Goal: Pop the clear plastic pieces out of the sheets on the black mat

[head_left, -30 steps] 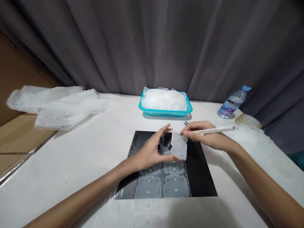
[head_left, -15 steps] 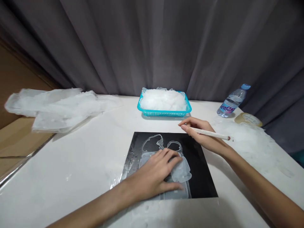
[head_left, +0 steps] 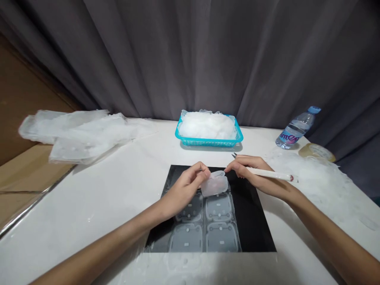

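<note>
My left hand (head_left: 190, 188) pinches a small translucent rounded sheet piece (head_left: 214, 186) by its left edge and holds it over the black mat (head_left: 252, 221). My right hand (head_left: 252, 172) grips a slim white pointed tool (head_left: 271, 174); its dark tip points away from me. The index finger of that hand is at the piece's upper right corner; whether it touches I cannot tell. Below the piece, a translucent sheet of rounded panels (head_left: 220, 237) with small holes and slots lies on the mat, partly covered by my left hand.
A turquoise basket (head_left: 209, 142) heaped with white translucent pieces stands behind the mat. Stacked translucent sheets (head_left: 80, 134) lie at left, near a cardboard box (head_left: 32, 166). A water bottle (head_left: 295, 128), a tape roll (head_left: 317, 152) and scattered clear film (head_left: 320, 182) are at right.
My left hand has risen from lying spread on the sheet and now pinches a piece above it. The looped scrap strips no longer show on the mat. My right hand keeps the tool.
</note>
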A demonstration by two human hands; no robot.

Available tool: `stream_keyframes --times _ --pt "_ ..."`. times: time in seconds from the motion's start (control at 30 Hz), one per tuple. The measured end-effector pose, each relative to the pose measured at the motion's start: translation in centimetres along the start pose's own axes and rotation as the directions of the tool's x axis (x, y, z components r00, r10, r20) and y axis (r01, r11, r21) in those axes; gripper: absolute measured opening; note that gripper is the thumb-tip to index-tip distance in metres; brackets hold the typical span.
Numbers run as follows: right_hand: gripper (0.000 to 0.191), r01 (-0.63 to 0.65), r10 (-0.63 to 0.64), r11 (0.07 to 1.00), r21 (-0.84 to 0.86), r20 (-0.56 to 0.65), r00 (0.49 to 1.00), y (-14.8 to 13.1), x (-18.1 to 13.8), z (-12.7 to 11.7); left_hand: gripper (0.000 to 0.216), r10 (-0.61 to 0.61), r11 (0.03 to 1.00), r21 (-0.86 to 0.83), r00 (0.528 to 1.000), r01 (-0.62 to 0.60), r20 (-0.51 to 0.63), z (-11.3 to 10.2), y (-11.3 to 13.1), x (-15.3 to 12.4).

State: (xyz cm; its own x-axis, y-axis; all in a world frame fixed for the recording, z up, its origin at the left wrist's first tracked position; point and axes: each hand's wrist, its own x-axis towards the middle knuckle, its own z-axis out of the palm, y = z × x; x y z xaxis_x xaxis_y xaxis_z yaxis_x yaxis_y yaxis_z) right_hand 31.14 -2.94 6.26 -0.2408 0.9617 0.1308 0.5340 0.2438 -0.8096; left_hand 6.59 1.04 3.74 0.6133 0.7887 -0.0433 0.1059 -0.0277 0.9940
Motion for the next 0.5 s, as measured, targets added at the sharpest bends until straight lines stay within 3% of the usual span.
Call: stream_keyframes --times 0.1,0.2,0.27,0.37,0.43,0.5 --pt "0.031 -0.004 0.0 0.996 0.091 0.04 0.999 -0.3 0.0 0.2 0.026 -0.076 0.958 -0.279 0.997 0.07 -0.01 -0.4 0.7 0.4" --pt "0.026 -0.045 0.039 0.989 0.141 0.043 0.998 -0.7 -0.1 0.6 0.027 -0.118 0.909 -0.403 0.993 0.105 -0.008 -0.6 1.3 0.5" --pt "0.027 -0.069 0.063 0.985 0.156 0.039 0.997 -1.0 -0.1 0.8 0.028 -0.114 0.891 -0.443 0.993 0.103 0.001 -0.8 1.4 0.4" --pt "0.027 -0.058 0.056 0.98 0.192 0.018 0.998 -1.2 -0.3 1.0 0.043 -0.07 0.869 -0.481 0.992 0.113 0.107 -1.1 1.4 0.3" --pt "0.027 -0.044 0.044 0.974 0.22 0.008 0.999 -1.1 -0.3 1.1 0.047 -0.042 0.886 -0.449 0.985 0.113 0.166 -1.3 1.3 0.2" --pt "0.027 -0.03 0.03 0.97 0.24 0.004 1.0 -0.8 -0.4 1.2 0.041 -0.025 0.927 -0.365 0.988 0.08 0.154 -1.5 1.2 0.1"
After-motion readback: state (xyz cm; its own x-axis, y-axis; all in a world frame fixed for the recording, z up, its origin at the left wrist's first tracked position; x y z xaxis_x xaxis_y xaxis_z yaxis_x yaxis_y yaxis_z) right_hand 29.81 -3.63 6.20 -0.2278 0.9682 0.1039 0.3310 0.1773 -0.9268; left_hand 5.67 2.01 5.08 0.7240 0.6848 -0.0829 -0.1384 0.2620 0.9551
